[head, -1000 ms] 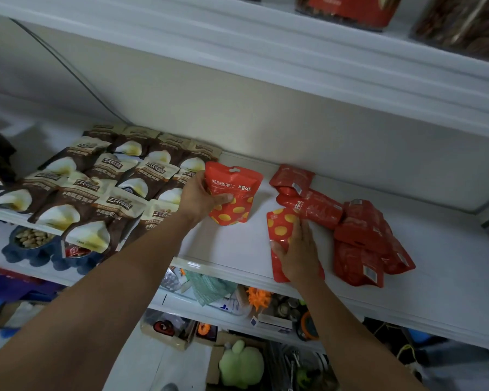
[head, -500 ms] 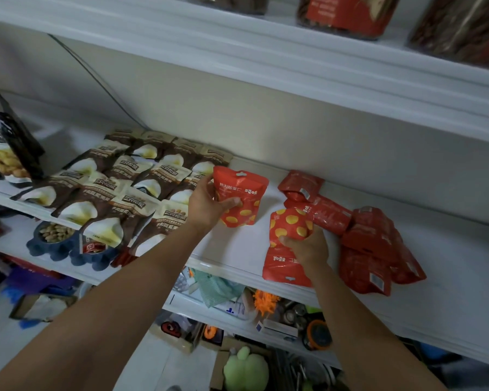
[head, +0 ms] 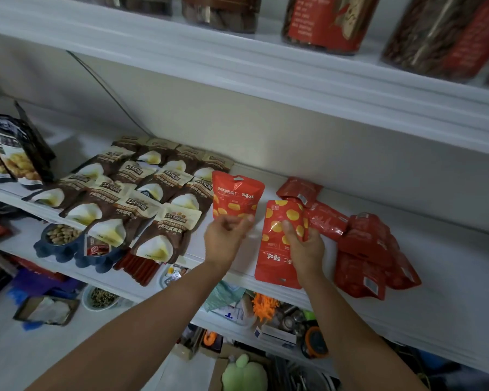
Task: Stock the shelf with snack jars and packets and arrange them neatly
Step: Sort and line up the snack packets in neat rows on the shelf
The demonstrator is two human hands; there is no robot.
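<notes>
"Head view, biggest thing first: what is it?" asks one.

"The white shelf (head: 449, 266), running across the middle," says the other. "Above it, a second board carries big snack jars (head: 329, 21) with red labels, cut off at the top of the frame."

"And on the white shelf?"

"At the left is a block of brown packets (head: 141, 198), overlapped in rows like tiles. At the right is a loose pile of red packets (head: 370, 249), mostly showing their backs. Between the two are two red packets with yellow spots."

"Where exactly?"

"The far spotted packet (head: 236, 197) lies flat just beside the brown block, with its print the right way up. The near spotted packet (head: 275, 249) is turned upside down. Its far end lies against the pile and its other end hangs over the shelf's front edge."

"The hands?"

"Both bare forearms reach up from below. The right hand (head: 307, 249) grasps the near spotted packet, with the thumb (head: 287, 224) pressed on its front and the fingers wrapped round its right edge. The left hand (head: 223, 239) sits at the lower edge of the far spotted packet, fingers curled. It is blurred, so I cannot tell whether it pinches that edge or has let go."
</notes>
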